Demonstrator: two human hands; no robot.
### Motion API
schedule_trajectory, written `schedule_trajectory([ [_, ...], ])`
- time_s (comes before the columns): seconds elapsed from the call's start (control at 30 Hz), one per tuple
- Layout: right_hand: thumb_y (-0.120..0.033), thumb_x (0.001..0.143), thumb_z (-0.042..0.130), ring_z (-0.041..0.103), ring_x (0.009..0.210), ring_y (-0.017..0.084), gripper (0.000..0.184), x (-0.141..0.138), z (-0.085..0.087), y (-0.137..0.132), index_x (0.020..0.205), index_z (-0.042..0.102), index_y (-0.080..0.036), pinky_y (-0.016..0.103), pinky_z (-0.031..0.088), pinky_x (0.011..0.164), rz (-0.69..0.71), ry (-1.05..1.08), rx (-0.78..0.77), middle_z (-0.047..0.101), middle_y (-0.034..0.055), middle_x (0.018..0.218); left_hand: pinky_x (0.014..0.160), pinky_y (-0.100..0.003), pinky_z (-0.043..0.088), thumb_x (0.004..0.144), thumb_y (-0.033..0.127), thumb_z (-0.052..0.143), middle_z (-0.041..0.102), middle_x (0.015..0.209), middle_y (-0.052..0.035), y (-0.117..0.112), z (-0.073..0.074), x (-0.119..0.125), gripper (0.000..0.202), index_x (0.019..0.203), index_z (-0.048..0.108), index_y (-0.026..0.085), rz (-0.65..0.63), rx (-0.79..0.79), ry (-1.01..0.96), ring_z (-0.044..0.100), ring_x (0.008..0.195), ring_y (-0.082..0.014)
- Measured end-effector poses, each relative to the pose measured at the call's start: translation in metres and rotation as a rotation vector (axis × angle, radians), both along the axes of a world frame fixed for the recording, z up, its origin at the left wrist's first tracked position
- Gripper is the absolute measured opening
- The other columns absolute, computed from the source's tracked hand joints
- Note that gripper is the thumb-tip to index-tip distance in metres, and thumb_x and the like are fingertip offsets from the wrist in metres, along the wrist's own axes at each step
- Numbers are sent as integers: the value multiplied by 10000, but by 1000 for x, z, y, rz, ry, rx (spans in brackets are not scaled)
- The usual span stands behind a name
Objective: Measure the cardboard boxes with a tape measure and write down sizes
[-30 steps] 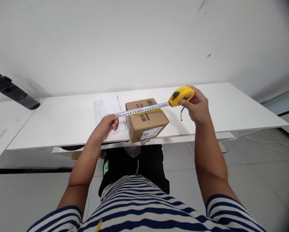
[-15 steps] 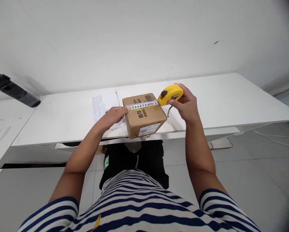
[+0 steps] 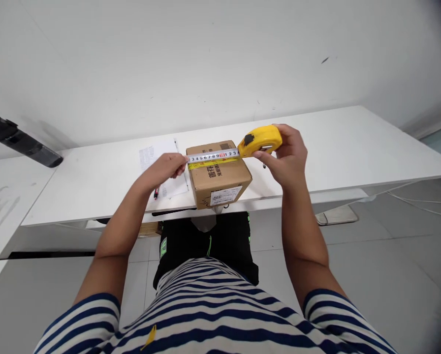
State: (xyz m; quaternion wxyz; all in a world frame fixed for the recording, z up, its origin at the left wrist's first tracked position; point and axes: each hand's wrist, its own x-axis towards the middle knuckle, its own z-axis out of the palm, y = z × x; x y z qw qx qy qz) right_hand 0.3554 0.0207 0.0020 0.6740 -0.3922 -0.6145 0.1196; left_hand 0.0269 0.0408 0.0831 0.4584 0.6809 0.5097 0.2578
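Observation:
A brown cardboard box (image 3: 220,177) with dark print, yellow tape and a white label sits at the front edge of the white table. Across its top runs the pulled-out blade of a tape measure (image 3: 261,140), with its numbers facing up. My left hand (image 3: 169,166) is closed, pinching the blade's end at the box's left edge. The yellow case is gripped in my right hand (image 3: 289,155), just past the right edge of the box. The blade's tip is hidden by my left fingers.
Papers with writing (image 3: 171,147) lie left of the box, with a red and black pen (image 3: 156,193) on the table beside them. A black cylindrical device (image 3: 24,140) leans in at the far left. The white wall (image 3: 205,59) rises behind the table (image 3: 338,147).
My left hand has shifted left and up with the blade's end. The case in my right hand is slightly higher. The blade now sits a little above the box's yellow tape, and the pen shows.

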Motion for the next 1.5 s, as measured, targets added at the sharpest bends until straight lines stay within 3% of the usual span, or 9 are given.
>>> schedule_trajectory([
  [0.2,-509,765,885,664,1202,355,732,-55,10,-74,1424,580,-415,579,655,999,-502,64,384,591,73,1271,652,-285,377,986,325,578,515,742,-26,30,54,25,292,738,552,172,-2,227,8,449,632,-89],
  [0.3,-389,695,930,649,1195,385,893,-101,0,-108,1493,534,-462,560,702,855,-623,-37,502,600,85,1316,729,-324,418,992,341,540,573,812,-57,36,58,54,287,758,558,176,-139,306,209,529,736,-145],
  [0.43,-209,725,868,674,1135,332,971,-144,-10,-121,1521,439,-563,457,682,653,-505,-177,364,492,45,1552,894,-425,455,985,344,493,617,936,-118,39,37,82,281,765,550,178,-169,515,555,591,900,-251],
  [0.57,-192,806,795,715,1004,288,970,-156,-13,-108,1563,347,-601,416,650,603,-508,-222,260,589,59,1464,944,-461,446,998,345,435,620,1100,-157,46,17,85,253,867,572,178,-143,596,657,594,980,-293],
  [0.83,-161,791,809,719,994,274,908,-155,-21,-107,1530,448,-547,433,688,675,-473,-165,281,621,71,1356,784,-376,384,950,381,567,527,698,-41,53,8,77,385,629,458,199,-154,490,504,435,666,-177],
  [1.1,-180,793,824,686,1135,313,901,-158,-25,-107,1511,439,-566,538,701,819,-491,-118,254,564,54,1419,901,-424,404,967,297,537,444,652,-51,48,10,80,394,597,444,198,-187,504,538,533,774,-251],
  [1.23,-179,807,806,681,1072,296,894,-161,-19,-106,1539,429,-527,502,706,774,-552,-154,277,587,77,1362,928,-441,414,992,302,488,469,705,-60,50,6,79,363,647,474,193,-196,509,562,562,836,-269],
  [1.37,-225,801,813,695,1019,280,860,-157,-33,-99,1531,455,-505,467,699,717,-607,-173,354,606,78,1370,964,-413,436,1005,322,505,630,980,-99,54,2,72,233,825,581,194,-236,545,316,588,993,-264],
  [1.5,-351,798,826,717,1144,365,944,-142,-60,-87,1575,340,-579,534,671,711,-415,-150,340,587,52,1515,1043,-432,442,1050,393,472,644,1175,-118,27,16,61,256,951,625,214,-166,603,94,568,1221,-282],
])
